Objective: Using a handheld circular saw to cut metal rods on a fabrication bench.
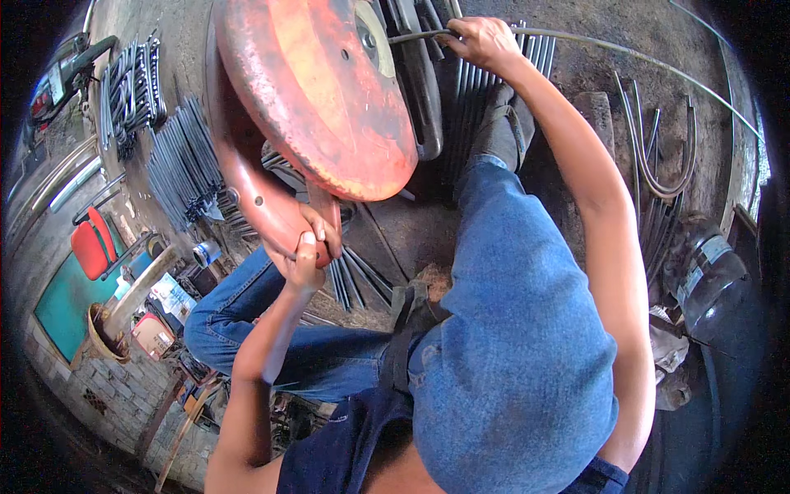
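A large red cut-off saw (313, 107) with a worn, scratched guard fills the upper middle. My left hand (306, 259) is closed round the end of its red handle (276, 216). At the top, my right hand (485, 41) grips a long, thin metal rod (609, 47). One end of the rod reaches left to the saw beside the guard; the rest curves away to the right edge. The guard hides where the rod end meets the blade. My legs in blue jeans (518, 329) are bent below the saw.
Cut metal rods (183, 160) lie in a bundle left of the saw. More rods (539, 53) lie beneath my right hand. Bent tubes (662, 185) and a clear plastic jug (712, 272) stand at the right. A red chair (92, 244) is at the far left.
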